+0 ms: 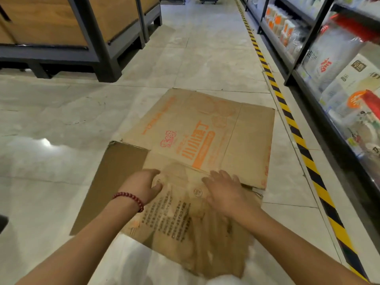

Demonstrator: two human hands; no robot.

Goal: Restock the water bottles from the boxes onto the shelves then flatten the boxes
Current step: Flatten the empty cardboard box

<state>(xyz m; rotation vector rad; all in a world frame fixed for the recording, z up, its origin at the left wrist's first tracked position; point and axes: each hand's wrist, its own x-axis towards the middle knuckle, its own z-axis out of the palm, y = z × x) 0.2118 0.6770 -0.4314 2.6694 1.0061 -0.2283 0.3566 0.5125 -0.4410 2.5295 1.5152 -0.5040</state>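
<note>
While the flat box (197, 145) lies on the floor (61, 120) beside the striped tape (287, 118), the left hand (144, 185) and right hand (224, 188) press its near end, fingers spread. A flap (115, 177) might spring up when they lift.

place: shop aisle | right: dark metal shelves (292, 64) stacked with packaged goods (337, 58) | floor: glossy tiles (205, 48), yellow-black hazard tape (287, 118) along the shelves | left: wood-panelled display stands (61, 27)
</note>
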